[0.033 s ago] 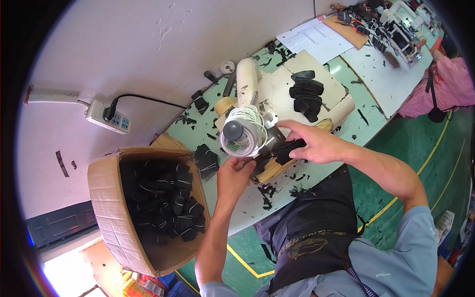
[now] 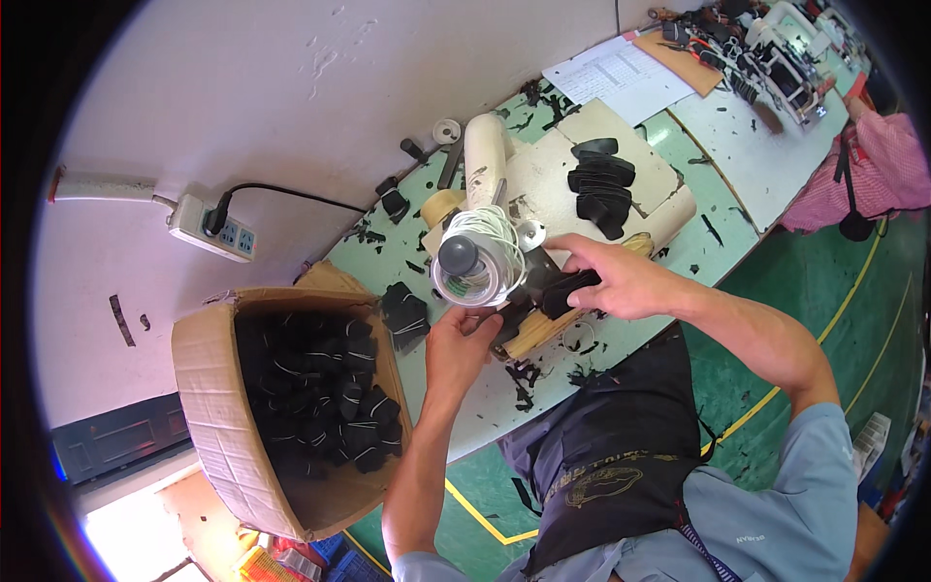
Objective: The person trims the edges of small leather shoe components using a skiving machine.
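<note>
At a cream machine (image 2: 485,155) topped by a spool of white cord (image 2: 497,238), both my hands work low, in front of its dark head. My right hand (image 2: 626,281) is closed around a small stack of black padded pieces (image 2: 567,293), thumb below and fingers above. My left hand (image 2: 460,349) is left of the head, thumb and fingers pinched on the edge of a dark piece (image 2: 504,327); the spool partly hides the fingertips. Another pile of black pieces (image 2: 601,186) lies on the machine's bed. A banded black bundle (image 2: 404,315) rests beside my left hand.
An open cardboard box (image 2: 208,388) on the left holds many banded black bundles (image 2: 320,388). Black scraps (image 2: 524,378) litter the green table (image 2: 465,417). A power strip (image 2: 213,231) hangs on the wall. Papers (image 2: 616,78) and a person's pink sleeve (image 2: 887,165) are farther right.
The black stack in my right hand has tilted slightly, with its lower edge nearer the machine head. Otherwise both hands stay in place.
</note>
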`<action>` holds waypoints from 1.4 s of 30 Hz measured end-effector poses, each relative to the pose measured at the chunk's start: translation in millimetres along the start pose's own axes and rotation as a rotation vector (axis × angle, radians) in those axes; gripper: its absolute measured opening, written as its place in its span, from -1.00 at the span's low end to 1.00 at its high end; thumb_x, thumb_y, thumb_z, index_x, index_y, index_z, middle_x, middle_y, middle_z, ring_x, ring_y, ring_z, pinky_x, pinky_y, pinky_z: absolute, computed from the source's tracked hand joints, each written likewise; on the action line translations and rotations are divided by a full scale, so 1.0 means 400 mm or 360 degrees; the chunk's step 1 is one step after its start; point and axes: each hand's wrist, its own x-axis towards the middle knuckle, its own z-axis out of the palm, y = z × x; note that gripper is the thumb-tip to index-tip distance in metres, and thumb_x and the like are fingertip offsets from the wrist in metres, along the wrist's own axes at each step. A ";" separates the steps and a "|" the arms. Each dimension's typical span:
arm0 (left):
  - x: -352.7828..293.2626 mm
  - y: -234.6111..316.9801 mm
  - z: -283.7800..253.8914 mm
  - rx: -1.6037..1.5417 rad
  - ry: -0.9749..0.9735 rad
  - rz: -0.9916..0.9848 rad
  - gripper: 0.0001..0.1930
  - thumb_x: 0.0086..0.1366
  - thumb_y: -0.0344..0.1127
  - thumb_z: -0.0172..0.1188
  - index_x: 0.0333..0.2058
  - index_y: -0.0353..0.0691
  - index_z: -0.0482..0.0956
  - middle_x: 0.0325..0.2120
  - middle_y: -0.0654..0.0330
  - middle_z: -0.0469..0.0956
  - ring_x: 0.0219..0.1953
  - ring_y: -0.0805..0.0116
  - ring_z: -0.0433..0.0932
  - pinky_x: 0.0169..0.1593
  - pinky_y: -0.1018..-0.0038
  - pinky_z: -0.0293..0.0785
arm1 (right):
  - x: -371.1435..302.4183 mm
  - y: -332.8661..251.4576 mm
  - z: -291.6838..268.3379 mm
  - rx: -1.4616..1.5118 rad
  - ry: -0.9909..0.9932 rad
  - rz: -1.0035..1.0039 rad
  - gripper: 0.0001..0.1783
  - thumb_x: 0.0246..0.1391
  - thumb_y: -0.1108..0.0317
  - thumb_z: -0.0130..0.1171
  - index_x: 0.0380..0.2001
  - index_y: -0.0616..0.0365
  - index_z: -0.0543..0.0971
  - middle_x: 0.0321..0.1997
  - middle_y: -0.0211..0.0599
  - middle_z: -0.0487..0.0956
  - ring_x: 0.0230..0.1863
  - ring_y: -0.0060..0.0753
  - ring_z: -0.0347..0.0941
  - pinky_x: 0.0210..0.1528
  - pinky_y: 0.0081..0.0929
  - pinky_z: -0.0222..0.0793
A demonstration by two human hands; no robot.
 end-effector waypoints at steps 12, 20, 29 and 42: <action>0.004 0.007 0.031 -0.0074 0.0050 0.0125 -0.82 0.24 -0.40 0.31 -0.22 -0.36 0.60 -0.59 0.27 0.57 -0.71 0.60 0.38 -0.65 0.62 0.19 | 0.032 0.009 0.025 -0.0741 0.0131 -0.0502 -0.67 0.12 0.42 0.25 -0.03 0.20 0.54 -0.08 -0.15 0.56 -0.07 -0.15 0.53 0.01 -0.32 0.44; -0.017 -0.019 0.024 -0.0362 -0.0034 0.0104 -0.79 0.30 -0.45 0.23 -0.13 -0.40 0.64 -0.33 0.12 0.66 -0.49 0.47 0.61 -0.43 0.55 0.57 | -0.018 0.012 0.015 0.0135 0.0170 -0.0173 -0.68 0.15 0.46 0.19 -0.01 0.26 0.54 -0.22 -0.26 0.62 -0.19 -0.50 0.52 -0.03 -0.48 0.41; -0.009 0.008 0.066 -0.0250 0.0164 0.0119 -0.79 0.26 -0.47 0.26 -0.16 -0.48 0.58 -0.35 0.08 0.64 -0.49 0.39 0.66 -0.42 0.55 0.58 | 0.021 0.027 0.041 -0.0470 0.0278 -0.0377 -0.70 0.16 0.45 0.24 -0.04 0.28 0.53 -0.21 -0.35 0.57 -0.15 -0.53 0.49 -0.05 -0.49 0.43; -0.225 -0.043 0.288 -0.1069 -0.0195 0.0268 -0.57 0.49 -0.32 0.02 0.25 -0.37 0.30 -0.01 0.13 0.52 -0.11 0.40 0.53 -0.11 0.45 0.55 | -0.147 0.079 0.219 0.1073 0.0499 -0.0330 -0.54 0.25 0.56 0.05 0.22 0.26 0.32 0.09 -0.25 0.47 0.08 -0.51 0.44 0.14 -0.50 0.41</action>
